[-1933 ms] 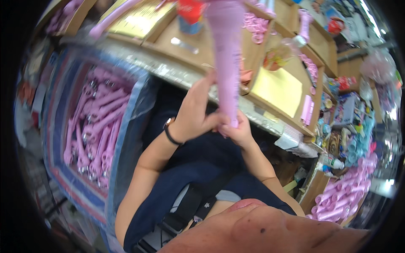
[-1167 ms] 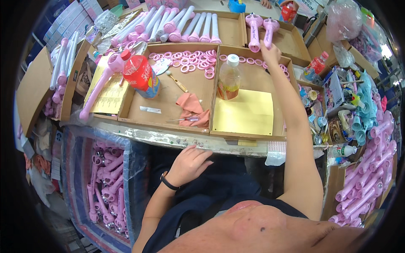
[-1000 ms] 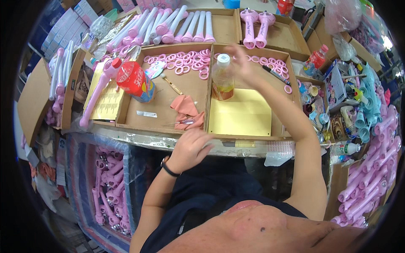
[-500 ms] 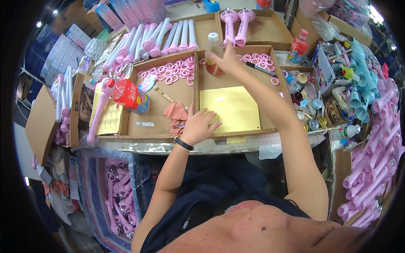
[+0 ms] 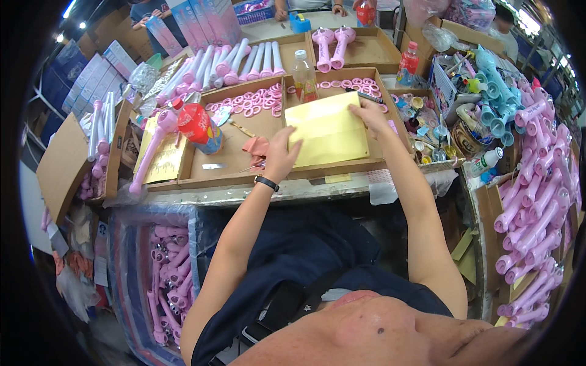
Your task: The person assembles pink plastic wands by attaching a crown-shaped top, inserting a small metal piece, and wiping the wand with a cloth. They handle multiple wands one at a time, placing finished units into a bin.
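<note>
A yellow sheet of paper [image 5: 329,134] lies over the right section of a shallow cardboard tray [image 5: 238,172], its far edge raised. At its far right corner my right hand [image 5: 371,116] grips it, fingers closed on the edge. My left hand [image 5: 282,156] rests at the sheet's left edge, thumb and fingers apart. A clear bottle with amber liquid [image 5: 304,78] stands just beyond the sheet. Pink rings [image 5: 259,100] lie in both sections, and a black marker [image 5: 368,96] is partly hidden behind the sheet. An orange cloth [image 5: 256,146] sits beside my left hand.
A red-labelled bottle [image 5: 198,127] and a small brush [image 5: 242,128] are at the left. Pink-and-white wands [image 5: 213,66] fill the tray behind; two pink wand bodies [image 5: 333,46] stand beyond. Pink handles [image 5: 537,207] are piled at the right. Other people's hands [image 5: 339,9] show at the far side.
My right hand has let go of the amber bottle and moved right onto the sheet's far corner. The sheet's far edge has risen. My left hand stays near its left edge.
</note>
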Demonstrator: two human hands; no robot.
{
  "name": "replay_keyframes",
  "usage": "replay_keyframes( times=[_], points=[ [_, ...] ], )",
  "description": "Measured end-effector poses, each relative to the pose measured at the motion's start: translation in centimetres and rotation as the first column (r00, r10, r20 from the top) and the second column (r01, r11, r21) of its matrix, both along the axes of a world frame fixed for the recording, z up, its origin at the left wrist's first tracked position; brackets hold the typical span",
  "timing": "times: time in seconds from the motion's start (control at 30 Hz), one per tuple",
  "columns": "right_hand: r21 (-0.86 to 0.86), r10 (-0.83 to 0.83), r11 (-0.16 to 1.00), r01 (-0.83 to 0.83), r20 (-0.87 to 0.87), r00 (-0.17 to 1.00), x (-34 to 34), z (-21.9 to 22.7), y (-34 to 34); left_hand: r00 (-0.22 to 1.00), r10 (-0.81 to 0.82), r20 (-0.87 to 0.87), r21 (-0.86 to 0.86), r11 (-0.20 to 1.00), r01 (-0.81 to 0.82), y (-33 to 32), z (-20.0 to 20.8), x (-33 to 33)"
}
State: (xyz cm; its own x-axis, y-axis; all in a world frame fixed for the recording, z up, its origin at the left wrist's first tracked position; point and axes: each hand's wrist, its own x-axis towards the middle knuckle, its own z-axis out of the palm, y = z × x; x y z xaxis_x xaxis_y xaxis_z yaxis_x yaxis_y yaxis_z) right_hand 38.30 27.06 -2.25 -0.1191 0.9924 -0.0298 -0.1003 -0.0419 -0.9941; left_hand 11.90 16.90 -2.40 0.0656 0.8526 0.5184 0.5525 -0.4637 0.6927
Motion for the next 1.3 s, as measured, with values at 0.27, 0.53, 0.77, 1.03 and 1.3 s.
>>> replay_keyframes(
  times=[0.27,0.53,0.77,1.03,1.3],
  points=[
    [0.463,0.196,0.861,-0.21,0.08,0.977,1.0,6.4,-14.3,0.686,-0.152,0.712,-0.139,0.927,0.349,-4.6,4.0,-4.9],
    [0.56,0.108,0.702,-0.439,0.526,0.844,-0.8,6.9,-22.3,0.466,-0.18,0.866,-0.191,0.742,0.643,-9.1,5.2,-5.5],
    [0.438,0.169,0.893,-0.102,-0.117,0.979,-1.3,6.2,-20.7,0.865,-0.166,0.473,0.005,0.983,0.185,-9.7,4.9,-4.6],
    [0.457,-0.119,0.889,-0.019,0.27,0.955,-2.1,9.4,-19.4,0.574,-0.243,0.782,-0.245,0.727,0.641,-10.4,7.4,-5.8],
    [0.113,0.184,0.979,-0.171,-0.115,0.976,-5.7,12.4,-23.0,0.6,-0.219,0.769,-0.019,0.931,0.365,-17.5,11.7,-8.7]
  ],
)
